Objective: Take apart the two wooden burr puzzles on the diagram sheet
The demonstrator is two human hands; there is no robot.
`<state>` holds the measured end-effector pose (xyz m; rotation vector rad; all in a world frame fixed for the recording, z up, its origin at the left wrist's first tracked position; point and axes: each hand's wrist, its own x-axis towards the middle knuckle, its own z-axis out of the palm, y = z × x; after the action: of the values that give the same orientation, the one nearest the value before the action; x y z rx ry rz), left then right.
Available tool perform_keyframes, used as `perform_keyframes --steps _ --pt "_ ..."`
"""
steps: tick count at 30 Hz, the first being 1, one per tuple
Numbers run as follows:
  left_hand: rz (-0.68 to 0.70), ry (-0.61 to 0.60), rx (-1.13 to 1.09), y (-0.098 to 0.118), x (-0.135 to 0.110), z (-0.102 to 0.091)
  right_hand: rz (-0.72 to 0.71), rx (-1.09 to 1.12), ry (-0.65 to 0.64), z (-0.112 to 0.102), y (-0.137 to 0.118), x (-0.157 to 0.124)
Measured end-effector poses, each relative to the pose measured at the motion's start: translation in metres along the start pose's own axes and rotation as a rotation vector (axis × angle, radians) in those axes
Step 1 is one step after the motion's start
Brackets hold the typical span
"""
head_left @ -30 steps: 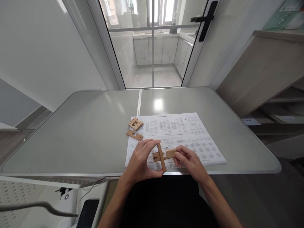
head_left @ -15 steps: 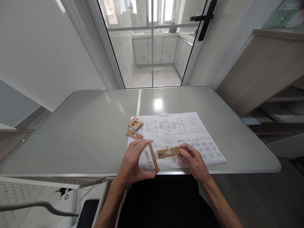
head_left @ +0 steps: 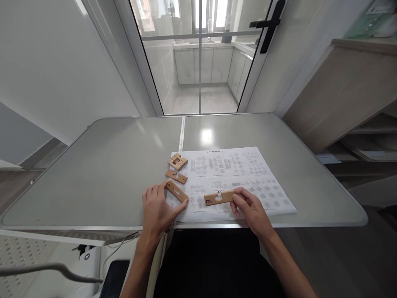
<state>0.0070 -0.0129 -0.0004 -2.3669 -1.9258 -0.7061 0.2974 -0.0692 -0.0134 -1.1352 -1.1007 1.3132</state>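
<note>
My left hand [head_left: 157,210] pinches a flat slotted wooden piece [head_left: 176,191] and holds it low over the left edge of the printed instruction sheet [head_left: 248,174]. My right hand [head_left: 249,207] grips the right end of another wooden piece [head_left: 218,198], marked with a dark curl and notched on top, just above the sheet. Further back lie a third flat wooden piece [head_left: 176,176] and a small assembled wooden block cluster [head_left: 177,161].
The grey table [head_left: 108,165] has a seam down its middle and a rounded front edge. A glass door with a black handle [head_left: 268,25] stands behind it. Wooden shelving [head_left: 356,95] is at the right. A cable and a white device [head_left: 93,260] sit below left.
The two pieces, crossed together a second ago, have come apart. My left hand carried its piece left and laid it flatter by the sheet's edge. My right hand kept its piece almost still.
</note>
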Motion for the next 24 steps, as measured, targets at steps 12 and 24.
perform_keyframes --steps 12,24 --pt "-0.221 0.086 0.062 0.007 0.01 0.014 0.006 -0.031 -0.017 0.001 -0.003 0.0" --pt "-0.143 0.238 -0.126 0.018 0.012 0.014 0.021 -0.063 -0.042 0.005 -0.006 -0.001"
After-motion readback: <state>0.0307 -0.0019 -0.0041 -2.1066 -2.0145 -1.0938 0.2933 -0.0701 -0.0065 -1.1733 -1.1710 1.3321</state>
